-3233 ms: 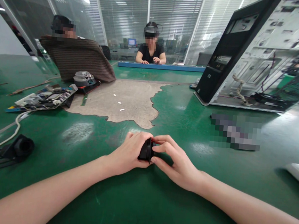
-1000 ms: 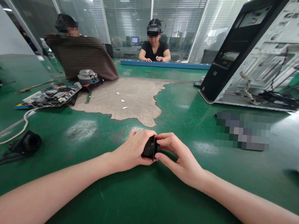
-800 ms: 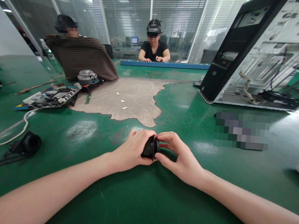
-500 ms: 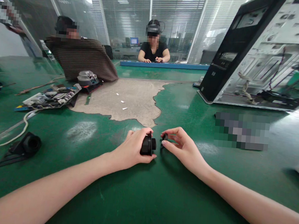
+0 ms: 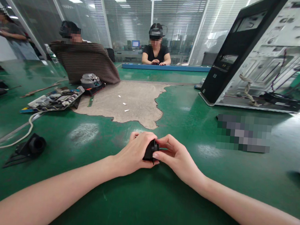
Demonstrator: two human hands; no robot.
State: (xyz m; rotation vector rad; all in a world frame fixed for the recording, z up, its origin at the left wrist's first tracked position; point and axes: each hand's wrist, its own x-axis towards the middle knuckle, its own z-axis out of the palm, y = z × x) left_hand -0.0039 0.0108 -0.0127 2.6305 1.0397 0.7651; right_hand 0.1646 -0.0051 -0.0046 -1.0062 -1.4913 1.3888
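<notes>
The room has a glazed partition (image 5: 131, 23) with blinds along the far side, and a green counter (image 5: 142, 203) fills the foreground. Near the middle of the counter lies a beige patch (image 5: 140, 97) with a ragged border, bearing a few small white scraps (image 5: 126, 110). A person (image 5: 156, 55) in a black top sits at the far edge, behind a blue bar (image 5: 167, 67); another is seated at far left beside a brown covering (image 5: 91, 63).

The black part (image 5: 149, 153) under handling is located at the near centre of the counter, between the two hands. The left hand (image 5: 136, 151) wraps it from the left, fingers curled around the body. The right hand (image 5: 179, 157) pinches its right end, thumb and fingers in contact; whether these also grip a separate small piece cannot be determined.

At left, well apart from the hands, rest a black fitting (image 5: 36, 145) with a round opening, a white cable (image 5: 30, 128) and a populated circuit board (image 5: 58, 99). At right stands an open computer case (image 5: 222, 63), tilted in view; a pixelated object (image 5: 242, 134) lies in front of it.
</notes>
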